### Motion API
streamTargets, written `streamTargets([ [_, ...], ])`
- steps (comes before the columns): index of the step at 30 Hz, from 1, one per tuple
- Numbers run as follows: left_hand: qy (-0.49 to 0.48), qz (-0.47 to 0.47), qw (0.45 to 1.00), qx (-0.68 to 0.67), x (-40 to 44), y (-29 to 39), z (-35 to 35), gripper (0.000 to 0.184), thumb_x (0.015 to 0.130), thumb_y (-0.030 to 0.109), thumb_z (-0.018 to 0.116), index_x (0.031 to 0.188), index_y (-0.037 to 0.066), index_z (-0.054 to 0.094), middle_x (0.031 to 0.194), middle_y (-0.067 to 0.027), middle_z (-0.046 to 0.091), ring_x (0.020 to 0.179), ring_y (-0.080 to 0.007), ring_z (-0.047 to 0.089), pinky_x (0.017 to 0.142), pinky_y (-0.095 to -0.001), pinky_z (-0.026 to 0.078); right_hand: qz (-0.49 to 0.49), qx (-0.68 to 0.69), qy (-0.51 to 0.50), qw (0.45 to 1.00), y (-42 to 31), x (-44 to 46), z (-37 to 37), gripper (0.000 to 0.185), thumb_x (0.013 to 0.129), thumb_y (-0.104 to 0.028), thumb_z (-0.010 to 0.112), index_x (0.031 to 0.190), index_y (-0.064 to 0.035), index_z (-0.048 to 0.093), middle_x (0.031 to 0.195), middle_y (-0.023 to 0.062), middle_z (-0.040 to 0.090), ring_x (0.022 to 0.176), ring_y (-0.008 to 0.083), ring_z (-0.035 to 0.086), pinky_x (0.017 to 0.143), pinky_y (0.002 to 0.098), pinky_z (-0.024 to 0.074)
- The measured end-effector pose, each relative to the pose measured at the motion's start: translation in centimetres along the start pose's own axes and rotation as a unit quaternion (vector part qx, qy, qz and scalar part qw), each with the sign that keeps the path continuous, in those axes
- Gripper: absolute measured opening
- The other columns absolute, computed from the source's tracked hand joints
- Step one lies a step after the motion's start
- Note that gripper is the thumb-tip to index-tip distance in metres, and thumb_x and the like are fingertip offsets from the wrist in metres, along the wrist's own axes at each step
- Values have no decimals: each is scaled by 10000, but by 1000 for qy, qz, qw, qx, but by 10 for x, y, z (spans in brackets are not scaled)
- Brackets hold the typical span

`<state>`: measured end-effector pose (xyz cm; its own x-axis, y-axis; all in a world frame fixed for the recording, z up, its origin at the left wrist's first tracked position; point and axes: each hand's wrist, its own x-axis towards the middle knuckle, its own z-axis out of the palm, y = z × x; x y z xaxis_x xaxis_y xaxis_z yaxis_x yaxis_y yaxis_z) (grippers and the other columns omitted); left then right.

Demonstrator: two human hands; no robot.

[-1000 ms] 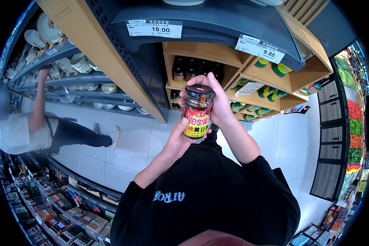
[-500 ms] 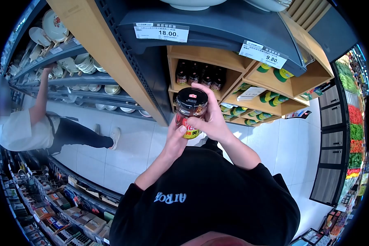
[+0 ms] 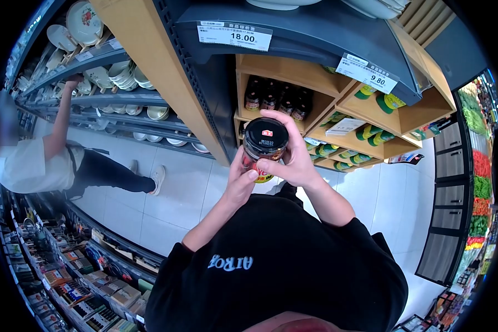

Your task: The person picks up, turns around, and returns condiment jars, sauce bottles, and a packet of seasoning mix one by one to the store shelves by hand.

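A glass jar (image 3: 265,138) with a black lid and a red and yellow label is held in front of my chest, its lid tilted toward the camera. My left hand (image 3: 241,180) wraps the jar's lower left side, thumb on the label. Around the right side and behind the lid curls my right hand (image 3: 296,157), its thumb across the front of the jar. Most of the label is hidden by the thumbs and the tilt. Beyond the jar, dark bottles (image 3: 286,102) stand in a wooden shelf compartment (image 3: 293,69).
A grey shelf (image 3: 315,33) with price tags juts out above the hands. At left, a person (image 3: 36,166) reaches toward a rack of dishes (image 3: 122,74). Packaged goods (image 3: 88,282) fill a low shelf at lower left. Dark cabinets (image 3: 448,188) stand at right.
The jar has tilted so its lid now faces the camera and less of the label shows. My right thumb has come round to its front. The view has shifted slightly.
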<state>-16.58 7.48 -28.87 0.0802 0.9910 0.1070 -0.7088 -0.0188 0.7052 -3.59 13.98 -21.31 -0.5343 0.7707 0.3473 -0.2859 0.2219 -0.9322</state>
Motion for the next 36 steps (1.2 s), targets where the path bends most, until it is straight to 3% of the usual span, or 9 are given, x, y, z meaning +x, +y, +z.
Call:
streamTargets([
  [3,-14,14,1000,0,0,-1,-2,692,812,262,652,1347,23,284,1258,-120,454,1177,-198,465,1009,-344,367,7,4,3,1000,-3,2,0,740,730,-103,736,1341,-29,325,1168,93,499,1091,163,512,947,303,407],
  [6,29,-57,998,16,-7,12,12,637,852,248,609,1347,20,280,1250,-128,462,1148,-214,493,963,-348,414,26,49,32,998,11,13,-11,609,791,-122,681,1297,-20,359,1141,106,488,1034,153,541,898,290,443],
  [9,-29,-90,993,70,-9,27,30,656,869,259,556,1370,4,219,1261,-175,458,1080,-286,558,868,-358,484,201,208,134,948,17,21,-15,422,856,-197,580,1195,-12,408,1044,130,564,880,177,625,746,285,528],
  [10,-36,-95,990,95,-9,27,31,676,864,276,548,1376,-1,205,1266,-193,457,1063,-317,577,853,-365,493,205,244,104,942,18,21,-17,412,859,-201,567,1190,-13,407,998,132,586,839,179,635,737,287,532],
  [14,3,-73,990,121,-11,22,32,632,866,160,549,1367,-8,202,1230,-192,481,1070,-301,577,877,-365,481,146,224,85,960,22,21,-12,392,854,-178,557,1180,-19,407,992,142,596,827,189,641,721,291,536],
  [20,1,-65,991,121,-11,22,32,611,870,145,563,1354,-7,223,1229,-179,478,1065,-277,575,884,-360,477,142,216,92,962,23,23,-11,432,814,-200,570,1175,-16,419,1017,186,596,870,248,641,768,330,534],
  [25,8,-79,992,93,-10,20,26,668,835,50,609,1356,-5,196,1290,-133,400,1197,-193,440,985,-335,385,126,217,85,964,22,22,-10,491,773,-228,607,1177,-14,426,1050,220,587,895,289,639,805,356,529],
  [27,15,-74,993,86,-10,20,27,690,827,35,610,1367,-10,181,1301,-132,391,1219,-191,419,1023,-334,339,122,218,82,965,24,22,-11,494,768,-223,609,1178,-17,429,1056,220,583,901,292,637,813,360,526],
  [36,18,-65,993,92,-9,22,26,689,821,27,614,1355,-14,182,1288,-130,395,1213,-191,421,1017,-336,348,111,259,45,958,26,23,-11,459,760,-154,554,1177,-24,411,1066,181,565,937,254,616,838,350,514],
])
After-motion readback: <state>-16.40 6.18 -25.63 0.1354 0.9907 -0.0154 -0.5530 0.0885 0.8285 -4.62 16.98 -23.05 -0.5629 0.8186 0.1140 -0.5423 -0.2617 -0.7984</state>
